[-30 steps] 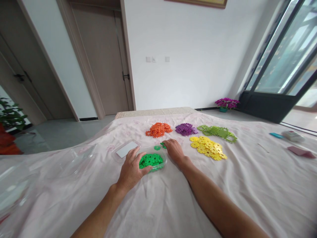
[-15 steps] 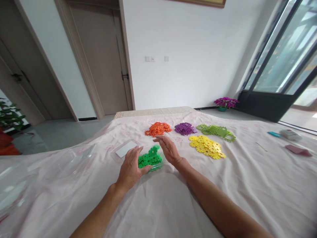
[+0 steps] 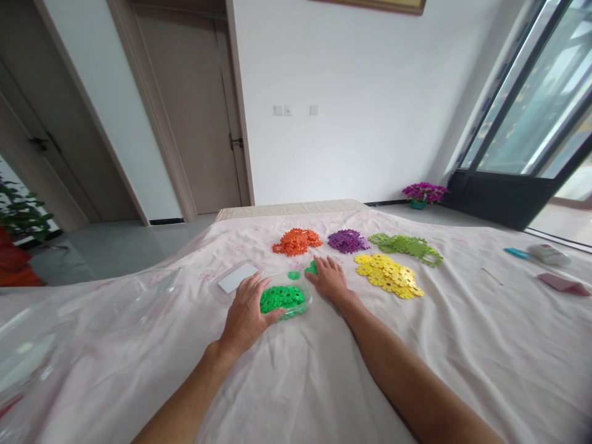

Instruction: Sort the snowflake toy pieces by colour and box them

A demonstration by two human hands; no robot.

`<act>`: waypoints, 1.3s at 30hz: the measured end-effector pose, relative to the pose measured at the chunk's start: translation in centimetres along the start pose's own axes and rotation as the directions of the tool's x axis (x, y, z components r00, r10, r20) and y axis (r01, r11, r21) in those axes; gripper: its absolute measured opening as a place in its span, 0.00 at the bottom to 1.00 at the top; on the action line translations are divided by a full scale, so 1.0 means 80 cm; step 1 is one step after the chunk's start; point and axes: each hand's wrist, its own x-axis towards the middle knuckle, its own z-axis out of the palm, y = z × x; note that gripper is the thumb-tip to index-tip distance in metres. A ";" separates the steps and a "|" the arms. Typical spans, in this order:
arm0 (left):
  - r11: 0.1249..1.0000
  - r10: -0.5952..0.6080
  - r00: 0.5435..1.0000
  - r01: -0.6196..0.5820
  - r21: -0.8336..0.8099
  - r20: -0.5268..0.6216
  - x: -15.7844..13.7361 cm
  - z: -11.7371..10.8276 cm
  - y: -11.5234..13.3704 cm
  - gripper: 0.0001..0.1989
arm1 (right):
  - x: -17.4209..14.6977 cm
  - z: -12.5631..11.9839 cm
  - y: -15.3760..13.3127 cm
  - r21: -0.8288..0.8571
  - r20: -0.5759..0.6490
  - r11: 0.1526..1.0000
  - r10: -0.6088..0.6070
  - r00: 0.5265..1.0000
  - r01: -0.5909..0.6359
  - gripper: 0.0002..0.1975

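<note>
The clear box (image 3: 309, 301) sits on the cloth-covered surface (image 3: 277, 382), with a heap of green flower-shaped pieces (image 3: 282, 299) inside it. The left hand (image 3: 247, 308) grasps the box's left end, thumb over the near rim and fingers along the far side. Just beyond the box's far right corner, the right hand (image 3: 329, 280) lies low with its fingers touching a green piece (image 3: 311, 267); I cannot tell whether they have closed on it. Another loose green disc (image 3: 293, 275) lies just behind the box.

Beyond the box and to its left is a flat clear lid (image 3: 237, 279) with a white, label-like panel; any print on it is too blurred to read. Farther behind the box is an orange pile (image 3: 296, 242), and to the right of that a purple pile (image 3: 346, 240). A light green pile (image 3: 409, 245) and a yellow pile (image 3: 388, 275) lie to the box's right, on its far side.

Well to the right of the box are a blue item (image 3: 517, 253), a white packet (image 3: 549, 254) whose markings are too small to read, and a pink item (image 3: 562, 283). Clear plastic containers (image 3: 145, 296) stand left of the box.
</note>
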 end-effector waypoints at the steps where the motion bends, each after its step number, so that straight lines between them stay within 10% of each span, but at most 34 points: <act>1: 1.000 -0.001 1.000 0.001 0.001 0.001 0.000 0.000 0.000 0.34 | 0.000 0.000 0.000 0.001 0.001 1.000 -0.030 1.000 0.030 0.28; 25: 1.000 0.025 1.000 -0.025 0.008 -0.016 -0.001 0.002 -0.003 0.31 | 0.012 0.018 -0.011 0.378 -0.089 0.905 -0.175 0.980 0.196 0.16; 39: 0.999 0.025 1.000 -0.026 0.042 0.010 0.001 0.000 -0.001 0.30 | 0.002 0.000 -0.038 0.058 0.076 0.984 -0.171 0.982 0.167 0.18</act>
